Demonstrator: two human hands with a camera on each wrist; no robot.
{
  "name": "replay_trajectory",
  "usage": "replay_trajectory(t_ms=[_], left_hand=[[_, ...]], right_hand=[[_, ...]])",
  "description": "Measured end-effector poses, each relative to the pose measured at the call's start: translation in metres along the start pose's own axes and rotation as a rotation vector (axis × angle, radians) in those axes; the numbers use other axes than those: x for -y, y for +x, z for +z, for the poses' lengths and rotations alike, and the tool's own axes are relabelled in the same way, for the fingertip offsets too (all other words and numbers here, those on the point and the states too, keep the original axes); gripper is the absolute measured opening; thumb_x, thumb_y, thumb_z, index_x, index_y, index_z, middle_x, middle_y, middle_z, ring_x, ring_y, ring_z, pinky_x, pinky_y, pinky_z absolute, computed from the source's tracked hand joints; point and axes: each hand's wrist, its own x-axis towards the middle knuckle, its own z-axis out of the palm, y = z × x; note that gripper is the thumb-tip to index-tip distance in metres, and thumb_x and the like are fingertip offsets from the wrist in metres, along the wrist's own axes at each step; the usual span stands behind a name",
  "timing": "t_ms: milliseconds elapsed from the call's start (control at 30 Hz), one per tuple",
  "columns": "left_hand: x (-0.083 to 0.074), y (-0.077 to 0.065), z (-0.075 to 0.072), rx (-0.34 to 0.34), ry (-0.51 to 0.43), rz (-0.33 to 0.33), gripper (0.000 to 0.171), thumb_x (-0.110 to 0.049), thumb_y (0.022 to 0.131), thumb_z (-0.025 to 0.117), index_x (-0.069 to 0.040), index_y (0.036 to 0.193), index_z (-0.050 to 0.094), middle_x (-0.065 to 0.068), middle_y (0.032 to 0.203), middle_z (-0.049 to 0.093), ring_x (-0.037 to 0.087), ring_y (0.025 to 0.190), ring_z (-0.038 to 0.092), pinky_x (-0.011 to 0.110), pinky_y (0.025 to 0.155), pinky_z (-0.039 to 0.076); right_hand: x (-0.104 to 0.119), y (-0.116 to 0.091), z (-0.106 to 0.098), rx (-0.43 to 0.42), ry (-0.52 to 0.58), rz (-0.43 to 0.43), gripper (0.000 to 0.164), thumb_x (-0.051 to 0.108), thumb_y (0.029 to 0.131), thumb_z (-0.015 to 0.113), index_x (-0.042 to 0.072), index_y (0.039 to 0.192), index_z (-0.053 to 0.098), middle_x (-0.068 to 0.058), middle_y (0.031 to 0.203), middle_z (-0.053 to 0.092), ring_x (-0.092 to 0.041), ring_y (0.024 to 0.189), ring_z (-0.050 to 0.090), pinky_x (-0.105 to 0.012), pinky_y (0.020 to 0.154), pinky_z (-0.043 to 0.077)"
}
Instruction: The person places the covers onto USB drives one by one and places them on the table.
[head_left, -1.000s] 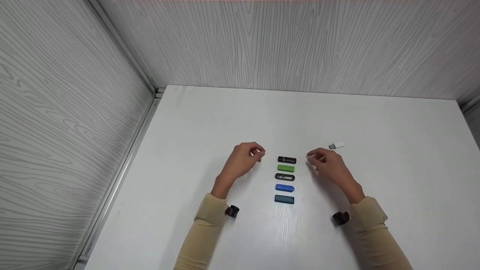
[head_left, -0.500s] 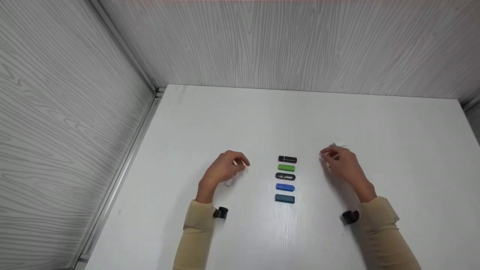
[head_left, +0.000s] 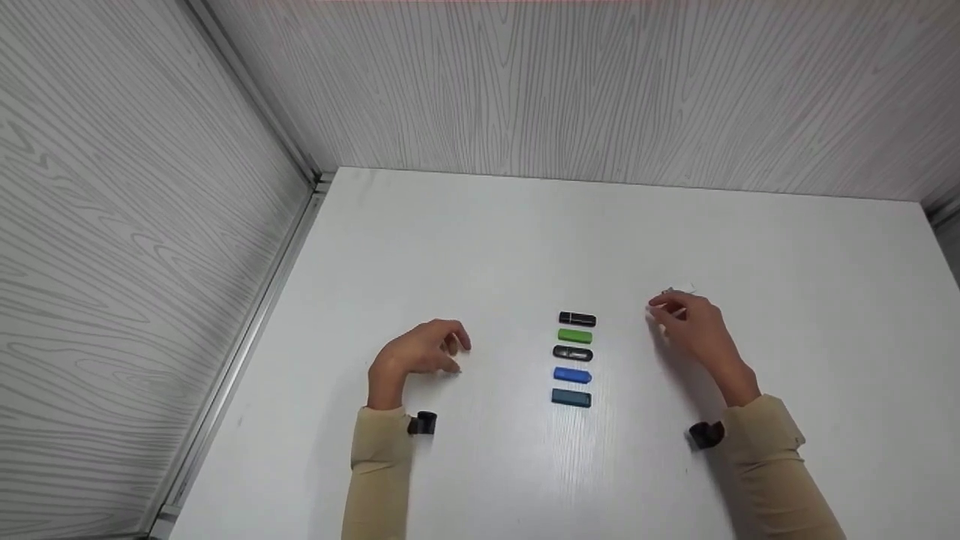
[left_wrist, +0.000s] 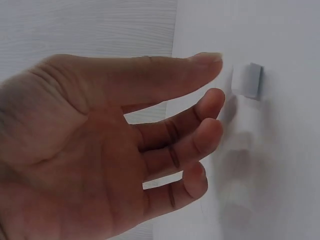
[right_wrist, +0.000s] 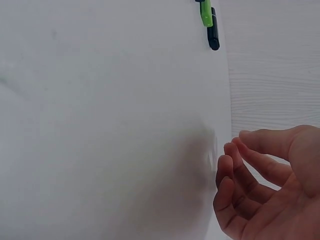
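My left hand [head_left: 420,349] hovers over the table's left part, its fingers loosely bent and thumb apart, with nothing between them. Just beyond its fingertips, in the left wrist view, lies a small white block with a grey end [left_wrist: 254,81]; the hand largely hides it from the head view. My right hand [head_left: 694,330] is held above the table right of the row, thumb and forefinger tips close together; I see nothing in them. A white USB stick's metal plug [head_left: 667,291] peeks out behind that hand, the rest mostly covered.
Between the hands, USB sticks lie in a column: black [head_left: 577,319], green [head_left: 575,336], dark grey [head_left: 573,353], blue [head_left: 572,375] and teal [head_left: 571,397]. The white table [head_left: 480,480] meets a wood-grain panel [head_left: 510,90] at the back and another panel [head_left: 150,225] on the left.
My left hand has moved left and towards me, away from the column, and its thumb and fingers have spread. My right hand has shifted right, now covering most of the white USB stick.
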Motion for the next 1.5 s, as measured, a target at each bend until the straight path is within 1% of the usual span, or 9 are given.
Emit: replay_trajectory(t_ms=[167,267,433,567,800,1000,1200,1300,1500], left_hand=[[0.001,-0.001,0.000,0.028,0.010,-0.042,0.034,0.002,0.086,0.079,-0.008,0.117,0.070,0.008,0.099,0.061,0.017,0.081,0.053,0.028,0.069,0.044],[0.001,-0.001,0.000,0.023,0.031,-0.044,0.032,0.002,0.085,0.079,-0.008,0.115,0.071,0.003,0.092,0.058,0.016,0.078,0.052,0.028,0.068,0.043],[0.001,0.000,0.002,-0.001,0.034,-0.032,0.031,0.002,0.084,0.080,-0.008,0.113,0.072,0.001,0.087,0.056,0.016,0.076,0.051,0.028,0.070,0.043],[0.001,0.001,0.005,-0.027,0.041,-0.026,0.031,-0.001,0.084,0.082,-0.008,0.112,0.072,0.001,0.087,0.056,0.016,0.077,0.051,0.028,0.071,0.043],[0.004,0.001,0.009,-0.073,0.049,-0.018,0.027,-0.002,0.084,0.084,-0.010,0.109,0.075,0.001,0.085,0.055,0.016,0.079,0.050,0.030,0.073,0.042],[0.007,0.000,0.012,-0.103,0.023,0.001,0.023,-0.002,0.083,0.085,-0.009,0.103,0.076,0.000,0.082,0.054,0.016,0.078,0.049,0.030,0.073,0.042],[0.011,-0.001,0.014,-0.107,0.014,0.014,0.019,-0.003,0.084,0.084,-0.007,0.101,0.077,0.000,0.083,0.056,0.016,0.080,0.050,0.030,0.075,0.043],[0.013,-0.001,0.014,-0.106,0.006,0.018,0.018,-0.005,0.084,0.084,-0.007,0.101,0.077,0.000,0.082,0.057,0.015,0.080,0.051,0.030,0.076,0.044],[0.017,-0.002,0.013,-0.117,-0.013,0.036,0.015,-0.008,0.087,0.083,-0.007,0.102,0.077,0.002,0.091,0.066,0.014,0.088,0.055,0.033,0.086,0.048]], right_hand=[[-0.002,0.000,-0.005,-0.014,-0.004,0.003,0.035,0.025,0.108,0.058,0.003,0.134,0.068,-0.024,0.124,0.069,-0.034,0.106,0.067,-0.025,0.077,0.051],[-0.003,0.000,-0.009,-0.037,0.002,-0.002,0.035,0.025,0.108,0.058,0.003,0.135,0.068,-0.024,0.123,0.069,-0.032,0.104,0.067,-0.022,0.075,0.050],[-0.007,0.000,-0.016,-0.072,0.025,0.016,0.035,0.023,0.108,0.058,0.005,0.135,0.069,-0.024,0.120,0.070,-0.022,0.089,0.068,-0.021,0.069,0.051],[-0.013,0.001,-0.023,-0.108,0.021,0.036,0.034,0.026,0.108,0.058,0.007,0.133,0.071,-0.022,0.117,0.070,-0.015,0.082,0.066,-0.021,0.067,0.050],[-0.023,0.001,-0.028,-0.120,0.029,0.086,0.038,0.028,0.109,0.057,0.004,0.136,0.067,-0.022,0.118,0.069,-0.011,0.082,0.066,-0.021,0.067,0.051],[-0.023,0.000,-0.030,-0.140,0.032,0.071,0.037,0.027,0.108,0.058,0.003,0.136,0.067,-0.023,0.117,0.068,-0.011,0.081,0.068,-0.020,0.066,0.051],[-0.023,0.000,-0.032,-0.150,0.020,0.068,0.038,0.028,0.109,0.057,0.004,0.137,0.067,-0.024,0.122,0.068,-0.017,0.088,0.066,-0.020,0.068,0.049],[-0.022,0.000,-0.032,-0.153,0.017,0.069,0.039,0.029,0.109,0.056,0.005,0.137,0.067,-0.023,0.124,0.068,-0.013,0.089,0.063,-0.020,0.069,0.048],[-0.023,-0.002,-0.033,-0.174,0.038,0.042,0.037,0.026,0.108,0.058,0.004,0.135,0.068,-0.022,0.121,0.069,-0.001,0.080,0.059,-0.019,0.066,0.049]])
